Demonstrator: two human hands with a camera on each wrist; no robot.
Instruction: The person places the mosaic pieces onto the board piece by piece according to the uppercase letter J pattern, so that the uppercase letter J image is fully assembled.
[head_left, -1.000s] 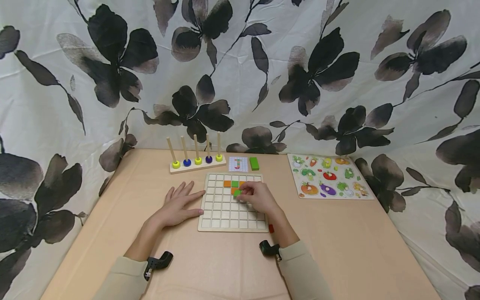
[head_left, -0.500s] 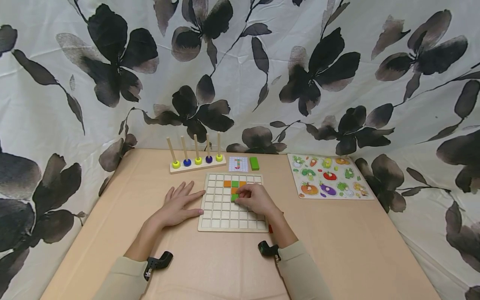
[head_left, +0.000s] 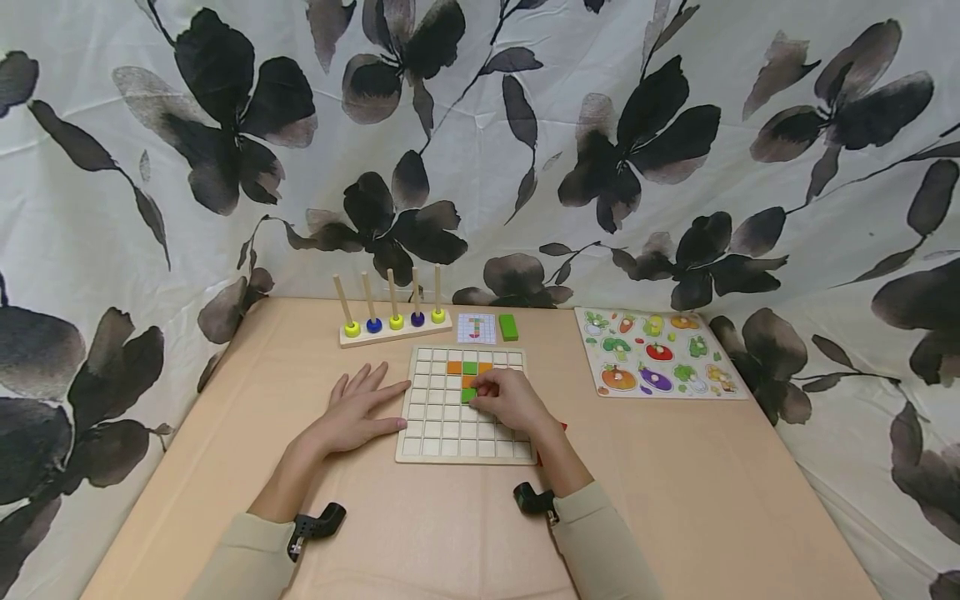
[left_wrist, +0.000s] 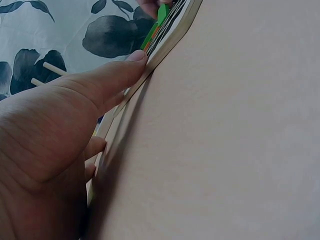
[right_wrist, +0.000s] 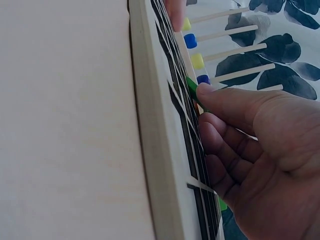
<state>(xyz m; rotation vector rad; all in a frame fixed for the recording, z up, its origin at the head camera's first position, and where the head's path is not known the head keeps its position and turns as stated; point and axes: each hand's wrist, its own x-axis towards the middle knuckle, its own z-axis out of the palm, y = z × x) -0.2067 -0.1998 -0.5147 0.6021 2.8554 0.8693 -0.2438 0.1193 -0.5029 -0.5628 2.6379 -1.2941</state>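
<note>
A white gridded wooden board (head_left: 435, 455) lies in front of me in the head view. My right hand (head_left: 517, 402) pinches a small green tile (head_left: 468, 396) between thumb and fingers, low over a cell just below an orange tile (head_left: 467, 382). In the right wrist view the thumb presses the tilted green tile (right_wrist: 192, 87) close to the grid. Above it, a row holds an orange tile (head_left: 454, 367), a green one (head_left: 470, 367) and another orange one (head_left: 486, 366). My left hand (head_left: 352, 419) lies with fingers spread, its index finger and thumb touching the board's left edge.
Behind the board stand a peg rack (head_left: 397, 332) with yellow and blue rings, a pattern card (head_left: 487, 331) and a green block (head_left: 508, 327). A vegetable puzzle board (head_left: 637, 350) lies at the back right. Red pieces (head_left: 541, 459) peek out beside my right forearm.
The green tile has shifted slightly left and down, lining up under the orange tile, and my right hand has moved with it. My left hand has stayed in place.
</note>
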